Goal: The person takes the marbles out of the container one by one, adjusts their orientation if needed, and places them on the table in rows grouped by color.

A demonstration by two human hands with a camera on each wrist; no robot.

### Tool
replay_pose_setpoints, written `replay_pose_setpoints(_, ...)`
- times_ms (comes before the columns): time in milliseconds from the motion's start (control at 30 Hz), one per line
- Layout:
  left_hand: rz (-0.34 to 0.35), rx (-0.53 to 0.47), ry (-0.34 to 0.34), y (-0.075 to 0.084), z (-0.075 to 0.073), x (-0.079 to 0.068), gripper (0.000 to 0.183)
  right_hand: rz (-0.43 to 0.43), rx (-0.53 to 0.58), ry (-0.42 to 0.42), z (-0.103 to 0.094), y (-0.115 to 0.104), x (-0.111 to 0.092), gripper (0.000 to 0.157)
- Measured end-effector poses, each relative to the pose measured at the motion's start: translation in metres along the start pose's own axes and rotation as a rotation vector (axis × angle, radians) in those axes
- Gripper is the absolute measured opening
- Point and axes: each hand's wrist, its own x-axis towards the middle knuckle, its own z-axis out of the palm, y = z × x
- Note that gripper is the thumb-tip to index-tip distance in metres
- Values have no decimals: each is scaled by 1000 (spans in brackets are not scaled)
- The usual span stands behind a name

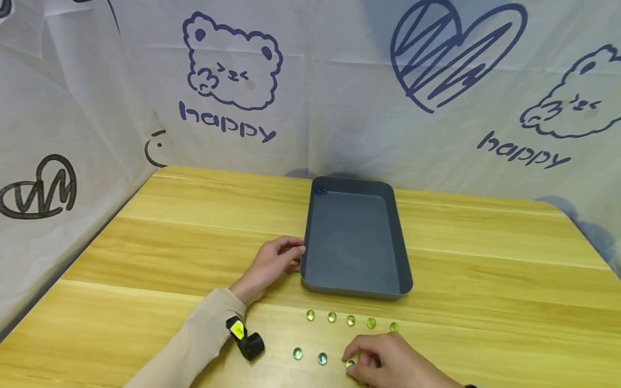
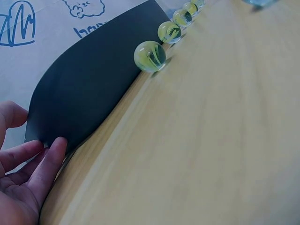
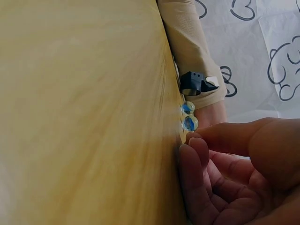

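Observation:
My right hand [image 1: 388, 358] is low over the table at the near side, thumb and forefinger pinching a glass marble [image 1: 350, 364]. In the right wrist view the fingertips hide that marble. Two clear marbles with blue swirls, one of them [image 1: 322, 358] nearest the hand, lie in line to its left. My left hand [image 1: 271, 264] rests beside a dark grey rectangular tray [image 1: 356, 242], its relaxed fingers touching the tray's left wall. Small dark blue marbles [image 1: 321, 192] sit in the tray's far left corner.
Several yellow-green marbles [image 1: 332, 317] form a row between the tray's near edge and my right hand. A black wrist camera [image 1: 249, 342] is strapped to the left sleeve. White cloth with drawings [image 1: 339, 108] hangs behind the wooden table [image 1: 485, 269].

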Motion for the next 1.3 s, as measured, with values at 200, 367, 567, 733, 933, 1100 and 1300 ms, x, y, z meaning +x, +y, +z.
replay_pose_setpoints(200, 1, -3, -4, 0, 0, 1, 29, -1, -10, 3, 0, 0, 0, 13)
replay_pose_setpoints(367, 5, -6, -3, 0, 0, 1, 29, -7, -18, 1, -1, 0, 0, 15)
replay_pose_setpoints(567, -3, 5, -2, 6, 1, -3, 30, -4, -37, 13, -2, 0, 0, 12)
replay_pose_setpoints(733, 4, -11, -6, 0, -1, 1, 29, -6, -36, 14, -2, -1, 0, 11)
replay_pose_setpoints(933, 3, -8, -6, 1, -1, -1, 30, 0, -22, 10, -1, -1, 0, 13)
replay_pose_setpoints(1100, 15, -7, -3, 0, -1, 0, 31, -3, -33, 14, -1, -1, 0, 14)
replay_pose_setpoints(1300, 5, -9, -5, 1, 0, -1, 31, 0, -28, 13, -1, -1, 0, 13)
